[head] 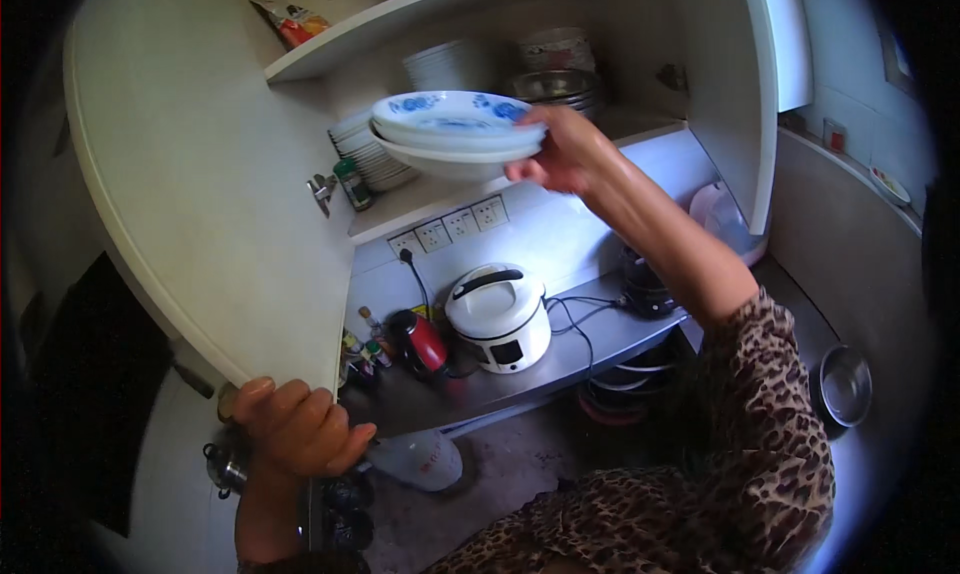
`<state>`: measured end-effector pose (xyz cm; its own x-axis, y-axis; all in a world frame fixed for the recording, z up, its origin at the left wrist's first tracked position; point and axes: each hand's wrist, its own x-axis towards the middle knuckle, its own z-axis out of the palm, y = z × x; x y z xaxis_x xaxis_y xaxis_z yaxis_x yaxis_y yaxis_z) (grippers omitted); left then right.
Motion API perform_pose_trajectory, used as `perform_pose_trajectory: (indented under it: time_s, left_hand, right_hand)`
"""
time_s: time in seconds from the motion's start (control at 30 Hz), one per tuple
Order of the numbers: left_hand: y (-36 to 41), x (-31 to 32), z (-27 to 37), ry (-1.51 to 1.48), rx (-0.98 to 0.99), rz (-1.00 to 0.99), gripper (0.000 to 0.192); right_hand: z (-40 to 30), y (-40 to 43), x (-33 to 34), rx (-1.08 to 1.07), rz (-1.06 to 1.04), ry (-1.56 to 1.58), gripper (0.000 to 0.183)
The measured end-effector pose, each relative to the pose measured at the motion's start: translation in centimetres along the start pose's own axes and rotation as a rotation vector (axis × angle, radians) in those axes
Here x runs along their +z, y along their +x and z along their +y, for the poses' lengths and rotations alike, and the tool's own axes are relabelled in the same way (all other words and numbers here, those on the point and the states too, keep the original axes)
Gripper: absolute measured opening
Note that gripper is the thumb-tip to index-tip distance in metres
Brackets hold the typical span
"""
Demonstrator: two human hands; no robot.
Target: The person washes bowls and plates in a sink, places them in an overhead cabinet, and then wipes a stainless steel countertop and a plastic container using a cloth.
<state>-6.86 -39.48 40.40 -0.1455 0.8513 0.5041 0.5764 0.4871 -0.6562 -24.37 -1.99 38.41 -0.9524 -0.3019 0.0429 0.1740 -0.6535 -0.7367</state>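
Observation:
My right hand (559, 150) grips a small stack of white dishes (450, 135) by its right rim; the top one has blue flowers inside. The stack is held at the front of an opened wall cupboard, before its lower shelf (450, 203). My left hand (300, 428) has its fingers curled around the lower edge of the left cupboard door (217, 199). Behind the held dishes, stacked plates (375, 158) stand at the shelf's left, white bowls (442, 68) in the middle and metal bowls (555, 86) at the right. A green-capped jar (352, 184) is near the left hinge.
Below the cupboard, a white rice cooker (499, 319), a red and black kettle (420, 341) and small bottles (375, 341) stand on the counter. The right cupboard door (727, 94) hangs open. Cables trail over the counter's edge. A metal bowl (845, 385) is at the far right.

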Motion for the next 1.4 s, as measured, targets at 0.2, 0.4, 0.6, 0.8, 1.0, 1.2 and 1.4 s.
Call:
perform_pose_trajectory:
  time_s: [0.2, 0.4, 0.6, 0.8, 1.0, 1.2, 1.4]
  left_hand:
    - [-3.3, -1.5, -0.9, 0.071, -0.032, -0.073, 0.029]
    - [-2.5, -2.3, 0.2, 0.082, 0.081, -0.167, 0.033]
    - [-2.6, -6.6, 3.4, 0.14, 0.081, -0.193, 0.033]
    - [-1.7, -4.5, 2.1, 0.109, 0.117, -0.143, 0.033]
    - [-1.3, -5.6, 1.4, 0.127, 0.125, -0.147, 0.033]
    - [-0.8, -4.9, 1.6, 0.12, 0.144, -0.101, 0.034]
    - [-1.3, -5.6, 1.7, 0.098, 0.13, -0.073, 0.034]
  right_hand:
    - [-0.6, 16.4, 7.4, -0.094, 0.065, -0.128, 0.039]
    - [-1.0, 27.2, 7.2, -0.146, 0.174, -0.199, 0.037]
    - [2.7, 36.0, 6.5, -0.68, -0.029, -0.697, 0.034]
    - [-2.4, 36.7, 2.0, -0.43, 0.016, -0.637, 0.033]
    - [-1.7, 30.0, 3.7, -0.3, 0.236, -0.431, 0.037]
    - [-3.0, 28.7, 3.2, -0.624, 0.367, -1.23, 0.044]
    - [-0.9, 26.4, 6.5, -0.937, 0.433, -1.809, 0.042]
